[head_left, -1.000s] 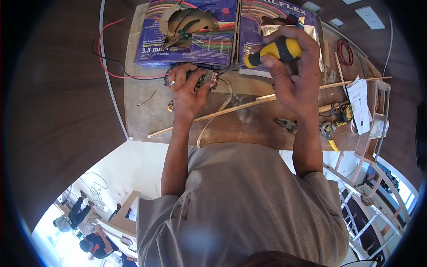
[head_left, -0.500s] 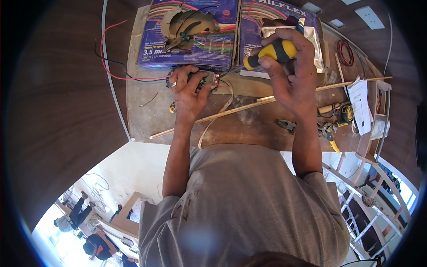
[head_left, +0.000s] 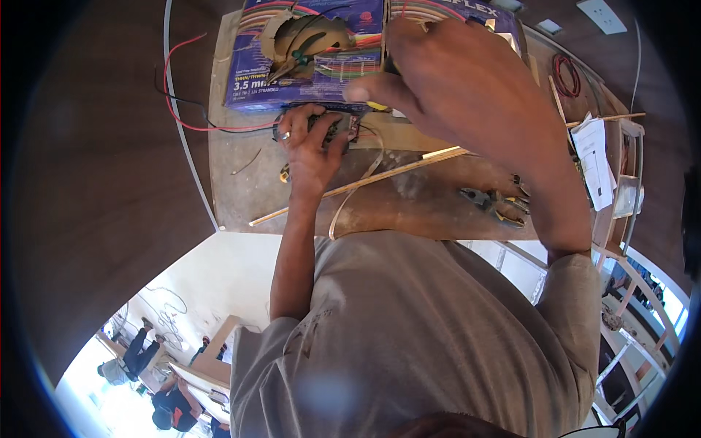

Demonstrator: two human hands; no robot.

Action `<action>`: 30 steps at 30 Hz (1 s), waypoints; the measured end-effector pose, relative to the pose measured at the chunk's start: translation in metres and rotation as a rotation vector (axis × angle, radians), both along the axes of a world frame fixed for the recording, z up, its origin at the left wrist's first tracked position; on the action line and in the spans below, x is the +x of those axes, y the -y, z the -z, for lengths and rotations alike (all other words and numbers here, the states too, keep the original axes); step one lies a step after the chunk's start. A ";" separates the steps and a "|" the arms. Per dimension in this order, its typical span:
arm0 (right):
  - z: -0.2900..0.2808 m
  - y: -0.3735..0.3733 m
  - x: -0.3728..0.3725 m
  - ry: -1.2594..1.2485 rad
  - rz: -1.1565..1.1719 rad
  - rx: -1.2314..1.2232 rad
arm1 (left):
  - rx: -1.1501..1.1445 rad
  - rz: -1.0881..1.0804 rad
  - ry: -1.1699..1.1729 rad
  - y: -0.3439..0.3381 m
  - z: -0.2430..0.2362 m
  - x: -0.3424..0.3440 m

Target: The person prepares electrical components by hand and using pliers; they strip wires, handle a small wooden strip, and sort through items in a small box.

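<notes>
My left hand (head_left: 314,150) is closed round a small dark electrical fitting with metal terminals (head_left: 353,128), pressing it against the worktop beside a blue wire box. Red and black wires (head_left: 234,130) run out of its left side. Above and to the right, my right hand (head_left: 460,80) is turned back-up, with its wrist bent and thumb pointing left. It is closed on a yellow and black screwdriver (head_left: 377,106), of which only a bit of yellow shows under the thumb. The screwdriver's tip and the contact with the fitting are hidden.
Two blue cardboard wire boxes (head_left: 255,80) stand at the back, the left one torn open with pliers (head_left: 296,58) in the hole. A long thin wooden strip (head_left: 394,171) crosses the worktop (head_left: 409,212). More pliers (head_left: 478,197), papers (head_left: 591,157) and a red wire coil (head_left: 566,77) lie right.
My right hand has rolled over and swung left, its forearm moving outward, so the screwdriver handle is now mostly covered. My left hand keeps its hold on the fitting.
</notes>
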State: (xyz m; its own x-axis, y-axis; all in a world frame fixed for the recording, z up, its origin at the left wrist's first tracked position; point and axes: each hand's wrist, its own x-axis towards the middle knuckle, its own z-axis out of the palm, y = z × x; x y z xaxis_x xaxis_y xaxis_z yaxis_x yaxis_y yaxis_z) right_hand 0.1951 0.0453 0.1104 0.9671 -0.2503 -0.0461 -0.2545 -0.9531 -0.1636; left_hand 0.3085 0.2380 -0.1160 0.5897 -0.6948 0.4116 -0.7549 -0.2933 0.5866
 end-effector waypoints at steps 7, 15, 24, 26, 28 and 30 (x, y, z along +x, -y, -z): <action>0.006 0.010 0.011 0.166 -0.469 0.050 | 0.005 -0.005 -0.007 0.004 -0.003 -0.001; -0.008 0.017 0.017 -0.009 -0.605 0.057 | 0.030 -0.025 -0.094 0.000 0.010 -0.001; 0.021 0.022 0.000 0.350 -0.503 0.224 | 0.037 0.038 -0.001 0.003 -0.007 -0.001; 0.016 0.013 -0.005 0.222 -0.276 0.277 | 0.058 0.039 0.003 0.000 -0.009 0.000; 0.033 0.022 -0.004 0.328 -0.320 0.289 | 0.062 0.046 0.003 -0.001 -0.010 0.000; 0.042 0.030 -0.008 0.434 -0.355 0.291 | 0.071 0.067 0.032 0.001 -0.011 -0.001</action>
State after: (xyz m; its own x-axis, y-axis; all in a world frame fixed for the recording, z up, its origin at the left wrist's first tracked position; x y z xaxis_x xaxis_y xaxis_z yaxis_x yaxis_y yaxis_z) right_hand 0.1868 0.0155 0.0681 0.9348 0.0533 0.3512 0.2172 -0.8681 -0.4464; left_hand 0.3079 0.2374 -0.1050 0.5278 -0.7607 0.3779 -0.7926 -0.2812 0.5410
